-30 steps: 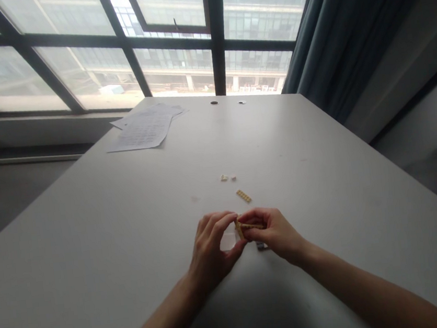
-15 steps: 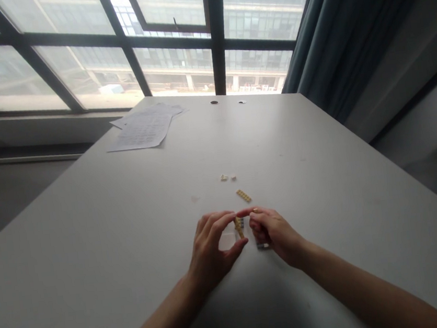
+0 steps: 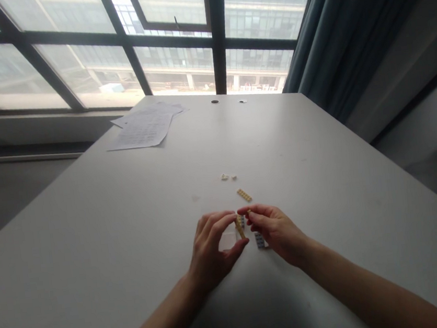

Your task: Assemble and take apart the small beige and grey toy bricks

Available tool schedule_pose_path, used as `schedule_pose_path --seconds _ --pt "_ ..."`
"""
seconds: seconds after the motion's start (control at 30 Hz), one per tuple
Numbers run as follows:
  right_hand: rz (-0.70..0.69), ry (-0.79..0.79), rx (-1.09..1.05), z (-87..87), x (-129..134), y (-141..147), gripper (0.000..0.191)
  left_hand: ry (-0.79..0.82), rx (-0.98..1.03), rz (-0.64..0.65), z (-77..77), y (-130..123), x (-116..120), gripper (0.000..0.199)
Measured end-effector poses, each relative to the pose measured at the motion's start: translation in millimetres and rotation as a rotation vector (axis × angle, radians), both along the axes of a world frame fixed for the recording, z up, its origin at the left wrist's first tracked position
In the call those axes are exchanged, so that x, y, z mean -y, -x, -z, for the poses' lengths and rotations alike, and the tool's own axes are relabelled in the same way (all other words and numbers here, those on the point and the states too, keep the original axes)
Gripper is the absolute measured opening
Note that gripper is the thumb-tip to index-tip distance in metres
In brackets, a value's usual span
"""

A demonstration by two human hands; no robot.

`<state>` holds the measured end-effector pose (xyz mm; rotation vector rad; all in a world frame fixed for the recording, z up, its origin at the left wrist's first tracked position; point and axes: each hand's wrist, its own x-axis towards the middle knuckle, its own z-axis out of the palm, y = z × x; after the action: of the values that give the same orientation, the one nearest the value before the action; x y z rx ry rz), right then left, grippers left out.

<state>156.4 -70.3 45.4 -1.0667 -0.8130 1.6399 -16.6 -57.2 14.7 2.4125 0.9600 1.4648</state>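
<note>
- Clock centre for all bearings: tan strip [image 3: 240,228] in the left hand [image 3: 212,243]; 12 toward the window.
- Left hand, at 8 to 9 o'clock: curved in a wide C, thumb and fingertips well parted, closed on the two ends of the tan strip. Strip tilted slightly, upper end toward 11, lower end toward 5.
- Right hand [image 3: 273,227], at 3 o'clock: thumb and index finger nearly together, pinching a small tan piece [image 3: 248,212] at 1 o'clock; mostly covered by the fingertips, shape impossible to tell. Other fingers curled in beneath.
- Just beside the strip at 1 o'clock, between the two hands: grey studs [image 3: 242,221], partly hidden. Joined to the strip or apart from it: cannot tell.
- At 4 o'clock, near: grey studded block [image 3: 259,240] on the table [image 3: 90,215], right part behind the right hand.
- At 8 o'clock, inside the curve of the left hand: pale flat piece [image 3: 227,241], edges faint against the white tabletop.
- Just past 12, near: loose tan plate [image 3: 244,195], two rows of studs, lying diagonally from 10 to 4.
- Farther out around 12: white studded piece [image 3: 224,177] and, just to its 3 o'clock side, smaller white piece [image 3: 234,177].
- At 11 o'clock, well apart: overlapping printed papers [image 3: 143,128] by the table's edge.
- At 1 o'clock, beyond the table: dark blue-grey curtain [image 3: 319,42].
</note>
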Motion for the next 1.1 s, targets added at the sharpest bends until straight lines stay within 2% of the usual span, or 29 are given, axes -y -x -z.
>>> schedule_pose_path --seconds 0.2,0.6,1.1 --pt "0.025 0.073 -0.057 0.1 0.5 4.9 0.028 -0.010 -0.028 0.017 1.8 -0.1 0.8 0.045" --pt "0.046 0.067 0.049 0.2 0.2 9.7 0.028 -0.017 -0.071 0.024 1.5 0.0 1.6 0.045" --pt "0.123 -0.027 0.126 6.7 0.2 16.1 0.029 -0.046 -0.090 -0.037 1.4 -0.5 1.5 0.050"
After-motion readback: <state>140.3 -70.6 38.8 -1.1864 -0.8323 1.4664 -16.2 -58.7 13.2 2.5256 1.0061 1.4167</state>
